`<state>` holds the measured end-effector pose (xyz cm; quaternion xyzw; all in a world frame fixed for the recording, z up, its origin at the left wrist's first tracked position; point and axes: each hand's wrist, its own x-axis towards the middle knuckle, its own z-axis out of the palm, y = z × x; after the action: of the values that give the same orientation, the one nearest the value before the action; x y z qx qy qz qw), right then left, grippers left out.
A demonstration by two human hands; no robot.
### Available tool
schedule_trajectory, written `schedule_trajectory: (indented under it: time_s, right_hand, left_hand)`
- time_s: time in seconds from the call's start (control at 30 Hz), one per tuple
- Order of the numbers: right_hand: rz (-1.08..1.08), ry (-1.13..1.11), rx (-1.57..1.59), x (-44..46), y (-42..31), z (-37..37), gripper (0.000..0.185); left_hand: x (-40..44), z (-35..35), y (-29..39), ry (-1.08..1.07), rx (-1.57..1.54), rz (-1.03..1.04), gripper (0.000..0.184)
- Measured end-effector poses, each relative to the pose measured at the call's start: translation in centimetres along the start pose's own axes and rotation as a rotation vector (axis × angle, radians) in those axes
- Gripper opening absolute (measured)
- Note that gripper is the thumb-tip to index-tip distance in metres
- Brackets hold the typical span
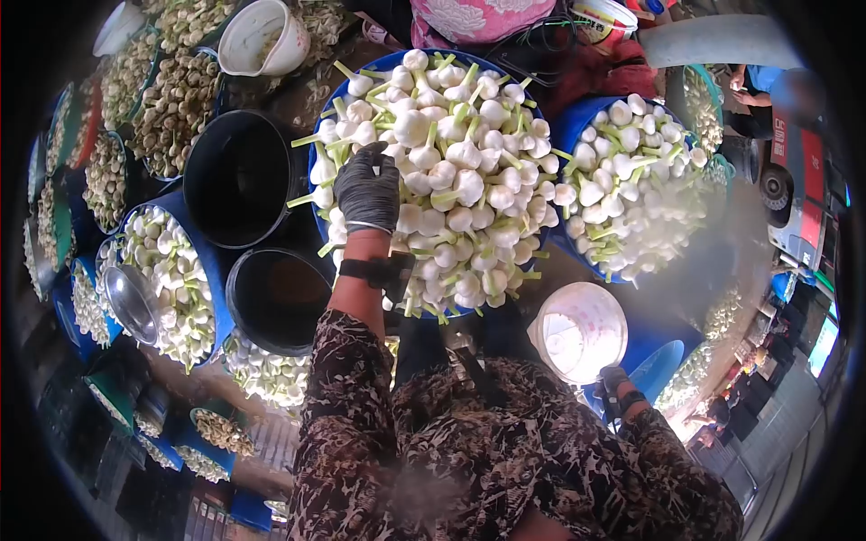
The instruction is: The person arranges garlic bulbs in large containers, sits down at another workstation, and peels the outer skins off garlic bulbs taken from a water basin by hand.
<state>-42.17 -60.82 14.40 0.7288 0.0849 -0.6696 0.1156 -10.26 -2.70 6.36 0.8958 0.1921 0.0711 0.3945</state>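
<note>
My left hand (368, 187), in a dark glove, is over the left part of a large heap of white garlic bulbs (465, 185) with cut green stems. Its fingers are bent together among the bulbs, and what they hold is mostly hidden. The heap fills a round blue tub (317, 171). Lower right, my right hand (615, 386), also gloved, is closed at the lower right edge of a white bucket (586, 332). Inside that bucket the bright bottom shows.
A second blue tub (570, 117) of garlic stands right of the heap. Two black buckets (239, 180) (278, 302) are at left, beside more garlic tubs and a clear bowl (131, 302). Another white bucket (262, 38) is upper left. A person in pink (478, 20) is beyond the heap.
</note>
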Motion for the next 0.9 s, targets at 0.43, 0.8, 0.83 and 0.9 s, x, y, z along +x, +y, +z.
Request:
schedule_trajectory:
  time_s: [0.43, 0.8, 0.83, 0.9]
  right_hand:
    - [-0.068, 0.122, -0.028, 1.2, 1.9, 2.1, 0.045]
    - [0.524, 0.103, 1.573, 3.2, 2.4, 5.7, 0.016]
    - [0.532, 0.116, 1.661, 3.3, 2.4, 5.8, 0.013]
    - [0.524, 0.113, 1.685, 3.0, 1.7, 5.1, 0.010]
  left_hand:
    - [-0.1, 1.9, 9.6, -0.719, 0.656, 0.031, 0.035]
    - [2.1, -0.8, 2.2, -0.168, -0.185, -0.201, 0.035]
    - [3.6, -0.7, 0.8, -0.109, -0.203, -0.189, 0.034]
    - [6.3, -0.4, -1.2, -0.024, -0.152, -0.166, 0.033]
